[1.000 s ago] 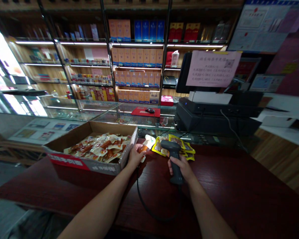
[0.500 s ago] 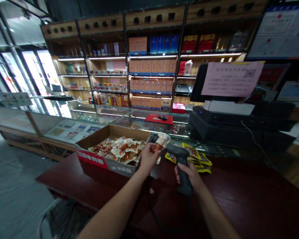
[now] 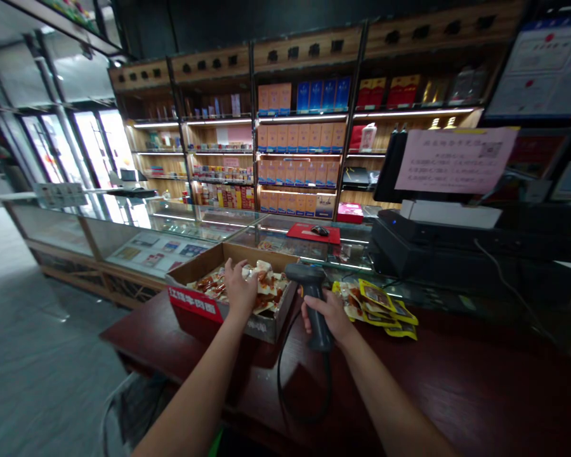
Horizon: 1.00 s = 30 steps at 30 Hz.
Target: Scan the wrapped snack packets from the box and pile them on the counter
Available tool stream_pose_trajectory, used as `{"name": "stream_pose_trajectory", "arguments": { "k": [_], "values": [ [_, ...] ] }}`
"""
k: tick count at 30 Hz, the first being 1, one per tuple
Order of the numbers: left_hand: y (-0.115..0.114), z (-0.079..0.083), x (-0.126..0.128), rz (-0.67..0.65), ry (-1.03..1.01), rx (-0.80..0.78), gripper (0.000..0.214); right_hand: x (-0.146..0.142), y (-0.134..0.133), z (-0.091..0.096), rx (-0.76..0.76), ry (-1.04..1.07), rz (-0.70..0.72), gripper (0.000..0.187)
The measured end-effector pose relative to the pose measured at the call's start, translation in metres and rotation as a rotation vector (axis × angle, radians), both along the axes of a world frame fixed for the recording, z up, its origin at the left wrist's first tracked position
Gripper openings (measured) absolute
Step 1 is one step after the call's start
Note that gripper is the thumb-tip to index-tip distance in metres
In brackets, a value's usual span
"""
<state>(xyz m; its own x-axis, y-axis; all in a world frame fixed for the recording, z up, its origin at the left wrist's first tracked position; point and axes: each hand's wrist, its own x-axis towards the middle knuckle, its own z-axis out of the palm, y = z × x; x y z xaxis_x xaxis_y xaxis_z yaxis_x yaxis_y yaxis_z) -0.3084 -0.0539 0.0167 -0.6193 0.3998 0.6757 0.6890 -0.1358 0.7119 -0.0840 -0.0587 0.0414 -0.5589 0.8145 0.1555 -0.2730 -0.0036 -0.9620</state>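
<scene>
My left hand (image 3: 240,293) is over the cardboard box (image 3: 194,302), its fingers apart and reaching among the packets. Clear and white plastic snack packets (image 3: 272,289) with reddish-brown food fill the box; one pale packet lies right by my fingertips, and whether they touch it I cannot tell. My right hand (image 3: 330,312) is wrapped round the handle of a dark barcode scanner (image 3: 306,274), held upright just right of the box. Beside it, a clear snack packet (image 3: 349,297) lies against a pile of yellow packets (image 3: 378,297).
The scanner's black cable (image 3: 280,374) loops over the dark red table (image 3: 438,374). Behind stand a glass display counter (image 3: 209,223), a red mat (image 3: 299,232) with a mouse (image 3: 320,230), and a monitor (image 3: 389,158) with a pink paper sheet (image 3: 450,158).
My left hand has let go of the snack packet and moved left over the box. A clear packet now lies by the yellow ones. The scanner has shifted left with my right hand.
</scene>
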Motion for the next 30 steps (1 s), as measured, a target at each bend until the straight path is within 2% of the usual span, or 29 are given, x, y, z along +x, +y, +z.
{"name": "stream_pose_trajectory", "arguments": {
  "k": [3,7,10,13,16,21,23,25,30],
  "values": [
    [-0.004,0.002,0.007,0.002,0.037,-0.021,0.029,-0.002,0.001,-0.005,-0.011,-0.005,0.003,0.038],
    [-0.008,0.007,0.033,-0.078,0.081,0.039,0.026,0.01,0.004,-0.013,-0.025,-0.01,-0.05,0.038],
    [-0.007,0.008,0.063,-0.199,0.117,0.109,0.024,0.029,0.007,-0.019,-0.03,-0.014,-0.102,0.038],
    [0.002,0.002,0.098,-0.412,0.099,0.091,0.019,0.055,0.011,-0.025,-0.029,-0.034,-0.19,0.038],
    [0.018,-0.011,0.136,-0.644,0.025,-0.049,0.008,0.084,0.014,-0.032,-0.021,-0.049,-0.297,0.035],
    [0.055,-0.03,0.196,-0.902,-0.208,-0.444,0.033,0.126,0.017,-0.048,-0.002,0.1,-0.462,0.033],
    [0.071,-0.032,0.214,-0.915,-0.32,-0.569,0.038,0.136,0.018,-0.054,0.008,0.156,-0.509,0.03],
    [0.088,-0.031,0.227,-0.867,-0.351,-0.647,0.041,0.142,0.019,-0.059,0.012,0.178,-0.534,0.029],
    [0.123,-0.029,0.243,-0.749,-0.239,-0.704,0.034,0.146,0.023,-0.064,-0.034,0.186,-0.544,0.032]
  ]
}}
